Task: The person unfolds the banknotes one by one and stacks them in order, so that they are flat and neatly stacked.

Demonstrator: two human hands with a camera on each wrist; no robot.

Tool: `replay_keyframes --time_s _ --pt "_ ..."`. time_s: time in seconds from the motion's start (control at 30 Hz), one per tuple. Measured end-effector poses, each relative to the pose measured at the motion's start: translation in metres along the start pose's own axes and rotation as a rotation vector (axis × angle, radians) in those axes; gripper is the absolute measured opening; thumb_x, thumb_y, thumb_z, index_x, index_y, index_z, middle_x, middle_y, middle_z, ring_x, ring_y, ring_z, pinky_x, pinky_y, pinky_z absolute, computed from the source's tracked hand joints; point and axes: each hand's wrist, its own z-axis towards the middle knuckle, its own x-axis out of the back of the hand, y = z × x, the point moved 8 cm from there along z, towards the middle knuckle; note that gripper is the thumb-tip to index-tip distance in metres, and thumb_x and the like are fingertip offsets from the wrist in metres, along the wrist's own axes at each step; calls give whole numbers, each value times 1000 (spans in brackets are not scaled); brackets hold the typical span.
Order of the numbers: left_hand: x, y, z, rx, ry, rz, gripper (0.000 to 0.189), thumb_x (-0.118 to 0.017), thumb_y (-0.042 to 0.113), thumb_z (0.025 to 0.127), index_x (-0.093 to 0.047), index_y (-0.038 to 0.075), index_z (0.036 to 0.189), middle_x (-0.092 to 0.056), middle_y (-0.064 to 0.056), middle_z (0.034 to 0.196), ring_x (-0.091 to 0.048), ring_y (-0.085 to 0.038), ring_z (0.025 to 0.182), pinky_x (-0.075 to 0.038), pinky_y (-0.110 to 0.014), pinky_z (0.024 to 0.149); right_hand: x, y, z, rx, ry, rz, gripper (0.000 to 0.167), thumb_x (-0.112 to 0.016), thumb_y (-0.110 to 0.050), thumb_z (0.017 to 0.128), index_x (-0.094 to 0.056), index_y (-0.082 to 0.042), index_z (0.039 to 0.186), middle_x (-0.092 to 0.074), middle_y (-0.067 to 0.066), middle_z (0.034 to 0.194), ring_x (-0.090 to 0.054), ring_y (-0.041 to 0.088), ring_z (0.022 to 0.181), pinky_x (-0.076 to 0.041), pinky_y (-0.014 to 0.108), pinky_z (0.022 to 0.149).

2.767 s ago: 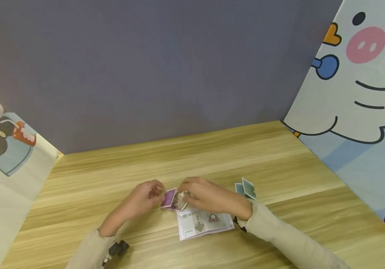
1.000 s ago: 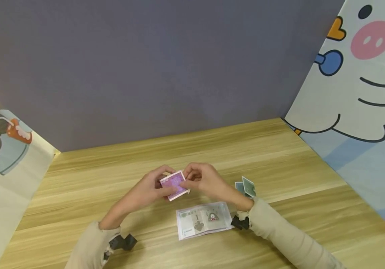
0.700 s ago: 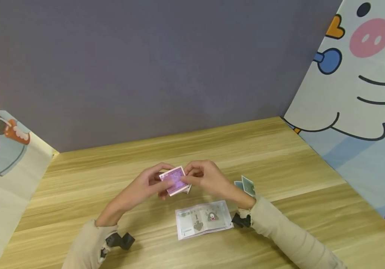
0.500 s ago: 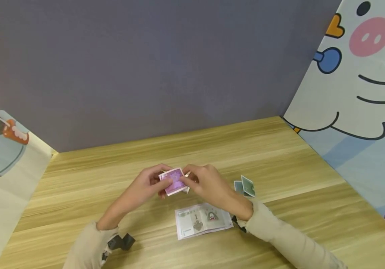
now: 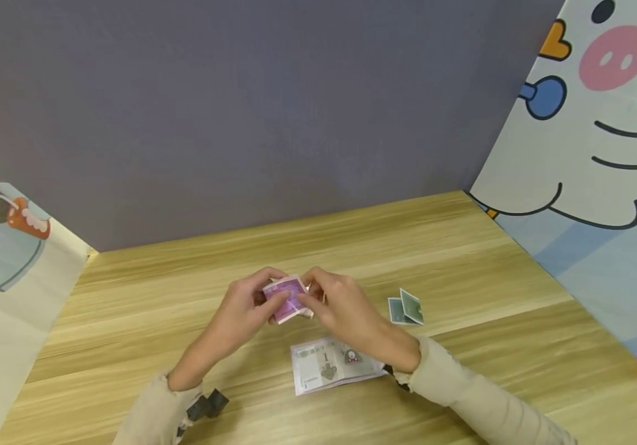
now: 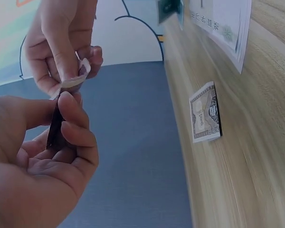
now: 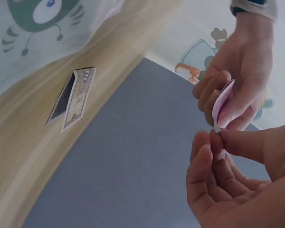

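Observation:
My left hand (image 5: 243, 306) and right hand (image 5: 343, 309) meet above the table, both pinching a folded purple banknote (image 5: 290, 285) between thumbs and fingers. Its printed face looks up in the head view, with a pale layer below its lower right edge. Seen edge-on in the right wrist view, the purple banknote (image 7: 221, 102) is slightly curved. In the left wrist view its near side is dark, with a bent pale end under the right thumb. Just below the hands lies a grey-and-white banknote (image 5: 314, 371), partly covered by my right hand.
A folded green banknote (image 5: 411, 307) stands half open on the wooden table (image 5: 185, 272), right of the hands. The left wrist view shows a small brownish banknote (image 6: 205, 114) on the table. A grey panel (image 5: 274, 123) rises behind, with cartoon-printed panels at both sides.
Earlier the purple banknote was low beside the grey-and-white one, the hands apart. Both hands have since lifted it. Over the last second the right hand has shifted its grip on the note's right side.

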Motion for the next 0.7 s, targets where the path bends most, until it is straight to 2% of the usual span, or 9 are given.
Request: replay_keyframes --time_s 0.1,0.23,0.37,0.53,0.7 --pt "0 3 0 -15 12 -27 25 -66 11 96 -60 6 120 -62 -4 67 -56 -14 48 -48 -26 42 3 2 1 -28 -9 58 5 -67 -9 95 -66 -4 96 -68 1 74 -54 0 59 -50 17 54" --pt "1 6 0 -43 39 -20 30 -67 12 96 -57 9 124 -60 -2 62 -52 -12 43 -45 -26 38 5 2 1 -23 -12 36 7 -64 -10 98 -67 -5 95 -68 1 73 -55 0 58 -49 16 52" --pt "2 13 -3 -96 93 71 26 -68 10 95 -60 10 120 -60 2 62 -50 -5 44 -44 -24 37 6 -2 1 15 24 -14 10 -65 -14 98 -67 -7 90 -66 -3 71 -55 0 58 -48 14 51" --pt "-1 27 -7 -183 170 211 27 -69 4 92 -59 7 117 -59 5 61 -48 1 46 -42 -19 38 7 -4 0 34 66 -45 14 -67 -16 96 -66 -8 85 -64 -4 69 -51 -1 56 -44 13 48" --pt "-5 38 -13 -199 249 297 31 -69 0 90 -56 3 119 -60 4 61 -48 4 45 -40 -14 37 5 -8 -2 98 101 -167 12 -65 -13 97 -69 -6 88 -57 -6 63 -42 0 51 -36 12 45"
